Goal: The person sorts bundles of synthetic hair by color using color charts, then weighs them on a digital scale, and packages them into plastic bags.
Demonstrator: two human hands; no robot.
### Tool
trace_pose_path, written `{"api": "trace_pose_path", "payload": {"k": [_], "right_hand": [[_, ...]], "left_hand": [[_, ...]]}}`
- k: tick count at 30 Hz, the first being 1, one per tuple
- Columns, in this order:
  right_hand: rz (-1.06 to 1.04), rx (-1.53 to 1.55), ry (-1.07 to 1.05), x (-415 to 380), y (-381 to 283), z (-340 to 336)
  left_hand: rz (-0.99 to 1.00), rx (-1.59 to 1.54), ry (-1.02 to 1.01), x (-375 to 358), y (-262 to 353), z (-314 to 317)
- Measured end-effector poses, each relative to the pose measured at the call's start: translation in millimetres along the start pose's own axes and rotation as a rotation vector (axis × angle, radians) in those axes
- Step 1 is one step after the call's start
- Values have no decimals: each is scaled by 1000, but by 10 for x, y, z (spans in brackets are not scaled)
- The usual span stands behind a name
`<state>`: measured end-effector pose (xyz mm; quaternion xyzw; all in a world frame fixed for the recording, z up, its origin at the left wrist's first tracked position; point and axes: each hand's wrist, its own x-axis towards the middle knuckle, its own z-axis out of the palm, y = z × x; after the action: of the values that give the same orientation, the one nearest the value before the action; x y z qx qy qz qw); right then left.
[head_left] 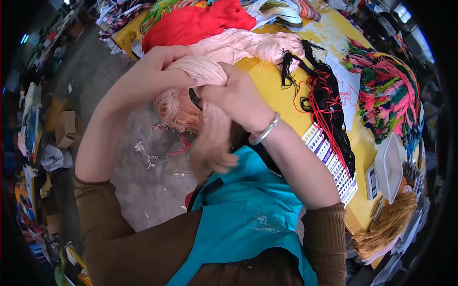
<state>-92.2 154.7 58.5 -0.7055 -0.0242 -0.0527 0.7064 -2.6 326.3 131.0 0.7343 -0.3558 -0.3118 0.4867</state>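
With the skein as the dial's centre, a box lies toward nine o'clock and a bag at eight, both on the floor. Thread scraps lie there toward seven. The left hand has its fingers closed on the near-left end of the pale pink skein, the tips partly hidden. Red yarn is heaped at twelve on the yellow counter. The skein is held up between both hands; a blurred tail drops toward six. The right hand, a bangle at its wrist, clenches its fingers around the skein. Black yarn lies at three, touching a card at four. Mixed yarn is farther out at three, a white tray at four, brown yarn between four and five.
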Motion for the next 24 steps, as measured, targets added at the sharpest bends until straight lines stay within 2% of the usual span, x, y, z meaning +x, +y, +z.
{"api": "trace_pose_path", "payload": {"k": [2,4,5,6,8,9,11,12,13,16,17,19,21,24], "right_hand": [[12,-32,-109,39,-186,-30],[16,-22,-209,26,-552,-4],[-7,-9,-268,68,-654,-14],[-9,-106,-311,120,-757,-46],[-135,-91,-345,240,-829,-71],[-172,-84,-356,292,-867,-89],[-103,227,-426,351,-1046,-218],[-70,382,-456,382,-1130,-295],[-37,538,-484,424,-1185,-363],[74,773,-355,544,-1096,-394],[32,747,-271,562,-978,-398],[-43,678,-100,597,-745,-407],[-14,794,-32,631,-496,-355],[44,830,53,623,-176,-258]], "left_hand": [[58,-45,15,-88,-33,-51],[30,-151,-50,-169,-132,-150],[125,-296,-82,-164,-270,-152],[171,-437,-136,-155,-403,-167],[243,-727,-268,-137,-670,-198],[271,-722,-368,-123,-677,-140],[326,-703,-568,-95,-689,-25],[260,-668,-616,-111,-803,-27],[255,-760,-775,-119,-890,-16],[37,-781,-714,-314,-949,64],[-22,-794,-675,-379,-961,103],[241,-758,-764,-431,-1101,64],[446,-750,-786,-463,-1170,31],[458,-765,-626,-494,-890,-53]]}}
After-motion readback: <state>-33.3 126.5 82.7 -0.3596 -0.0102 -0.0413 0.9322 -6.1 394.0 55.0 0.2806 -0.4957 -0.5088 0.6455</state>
